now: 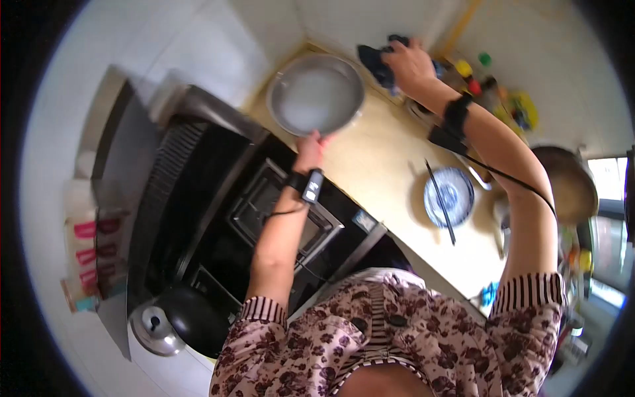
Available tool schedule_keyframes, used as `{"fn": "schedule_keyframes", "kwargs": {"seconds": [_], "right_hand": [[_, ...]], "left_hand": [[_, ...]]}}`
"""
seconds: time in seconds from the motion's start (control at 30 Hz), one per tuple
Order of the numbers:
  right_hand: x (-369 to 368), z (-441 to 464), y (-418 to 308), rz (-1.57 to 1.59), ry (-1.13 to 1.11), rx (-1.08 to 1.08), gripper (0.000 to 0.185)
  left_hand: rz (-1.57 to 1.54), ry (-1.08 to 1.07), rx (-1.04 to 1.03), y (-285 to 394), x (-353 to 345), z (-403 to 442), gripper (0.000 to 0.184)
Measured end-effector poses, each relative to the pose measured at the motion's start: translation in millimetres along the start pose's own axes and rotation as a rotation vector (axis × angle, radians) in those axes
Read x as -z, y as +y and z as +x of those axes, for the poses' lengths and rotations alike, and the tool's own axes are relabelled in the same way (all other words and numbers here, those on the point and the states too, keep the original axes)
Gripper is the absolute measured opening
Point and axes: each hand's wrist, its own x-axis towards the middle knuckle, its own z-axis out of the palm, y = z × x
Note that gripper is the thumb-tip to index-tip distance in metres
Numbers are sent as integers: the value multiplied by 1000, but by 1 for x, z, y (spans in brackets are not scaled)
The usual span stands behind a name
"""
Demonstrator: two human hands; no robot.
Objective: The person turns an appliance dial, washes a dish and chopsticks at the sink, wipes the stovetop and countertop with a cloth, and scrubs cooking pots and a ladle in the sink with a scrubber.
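Note:
A shallow, round, grey metal basin [316, 92] is at the back corner of the beige counter, and its inside looks pale. My left hand [309, 152] is closed on its near edge; whether there is a handle under my fingers I cannot tell. Farther right, near the wall, my right hand [410, 65] grips a dark, crumpled cloth [375, 64]. Part of the cloth hangs out to the left of my fingers. Between my arms, a blue-and-white bowl [450, 197] stands on the counter with dark chopsticks [439, 198] lying across it.
A black gas stove [278, 218] lies under my left forearm, with a range hood [172, 178] beside it. At the lower left are a black pan [195, 321] and a steel lid [157, 331]. Bottles [473, 76] line the back right, and a large wok [565, 185] stands beyond my right arm.

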Motion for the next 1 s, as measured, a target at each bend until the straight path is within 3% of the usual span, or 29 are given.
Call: {"fn": "schedule_keyframes", "kwargs": {"seconds": [0.03,0.1,0.13,0.17,0.23,0.27,0.33,0.37,0.4,0.47,0.6,0.8,0.93,1.0], "right_hand": [[-5,-8,-1,177,-21,-63,33],[-13,-31,-12,363,-80,-228,27],[-34,-39,-13,446,-78,-251,26],[-38,-51,-20,506,-107,-328,27],[-72,-71,-28,627,-170,-468,28],[-76,-78,-35,681,-283,-610,28],[-111,-100,-55,634,-273,-650,31],[-118,-108,-70,553,-383,-628,25],[-149,-121,-95,577,-313,-710,21],[-137,-152,-130,687,-414,-766,26],[-126,-201,-182,735,-318,-670,30],[-102,-301,-174,813,-399,-321,42],[-92,-378,-131,772,-356,-335,32],[-91,-387,-123,764,-433,-380,37]], "left_hand": [[-126,106,91,4,-6,5,29],[-47,107,85,10,-16,11,29],[-131,17,105,-7,15,36,29],[-14,25,26,1,-2,26,28],[-70,26,175,-4,18,40,33],[-69,22,146,2,8,29,30],[5,83,272,2,12,18,53],[58,108,286,1,4,9,67],[56,38,339,-2,14,8,73],[205,74,310,-5,-2,-19,66],[386,39,272,-21,-11,-50,61],[488,-51,249,-29,-39,-101,56],[534,-106,282,-39,-55,-133,50],[550,-106,324,-37,-36,-124,48]]}}
